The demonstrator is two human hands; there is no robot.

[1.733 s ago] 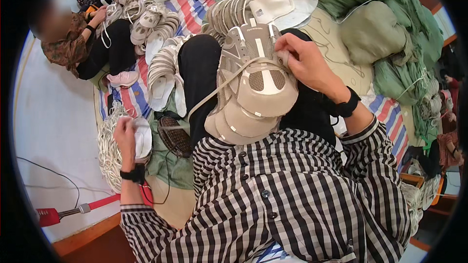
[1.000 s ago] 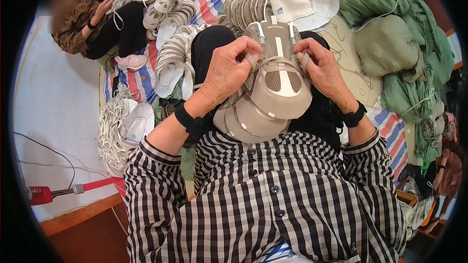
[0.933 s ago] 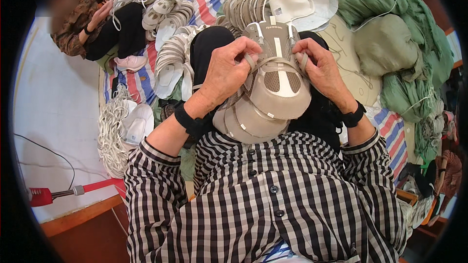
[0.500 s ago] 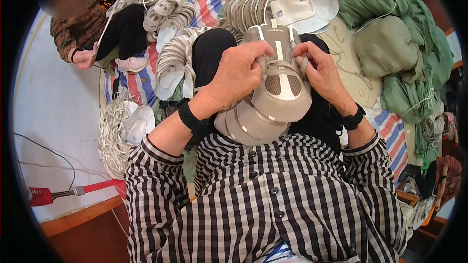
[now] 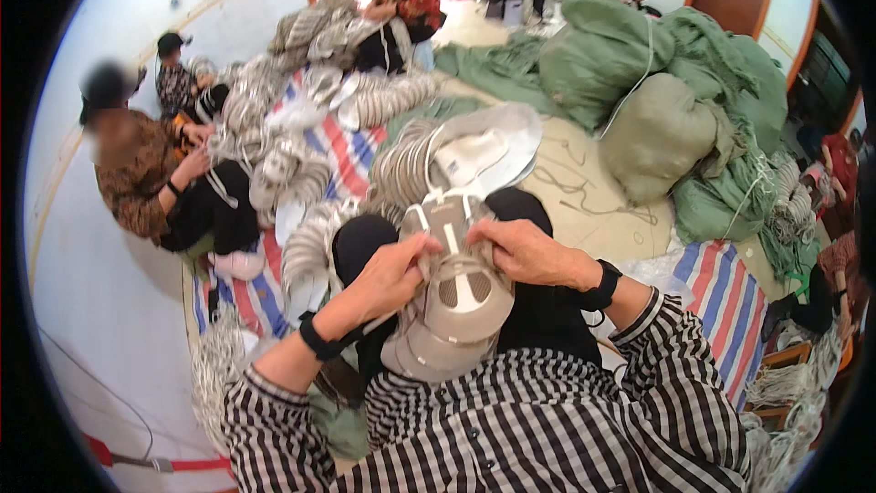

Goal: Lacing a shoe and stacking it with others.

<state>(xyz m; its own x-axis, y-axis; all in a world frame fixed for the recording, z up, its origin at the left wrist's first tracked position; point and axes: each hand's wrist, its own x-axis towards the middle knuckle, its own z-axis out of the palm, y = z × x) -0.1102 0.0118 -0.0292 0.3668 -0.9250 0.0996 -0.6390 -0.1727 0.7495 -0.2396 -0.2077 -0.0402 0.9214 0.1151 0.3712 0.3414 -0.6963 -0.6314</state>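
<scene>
A beige-grey shoe upper (image 5: 467, 309) with a white centre strip and mesh toe patches rests on my lap between my knees. It lies on top of other stacked uppers (image 5: 422, 349), toe ends towards me. My left hand (image 5: 388, 276) is closed in a pinch at the left lace edge, apparently on the shoelace. On the other edge my right hand (image 5: 534, 256) pinches too, thumb and forefinger pressed together at the lace holes. My fingers mostly hide the lace ends. Both hands are roughly level, one on each side of the tongue.
Nested uppers (image 5: 401, 164) lie beyond my knees beside a white lining piece (image 5: 470, 157). Large green sacks (image 5: 598, 55) stand at the right. A bundle of pale laces (image 5: 219, 383) lies at the left. Several people sit working, one nearby in a brown patterned top (image 5: 137, 164).
The view has tilted up, bringing more of the room and other people into sight. My hands still pinch at both lace edges, now closer together over the upper.
</scene>
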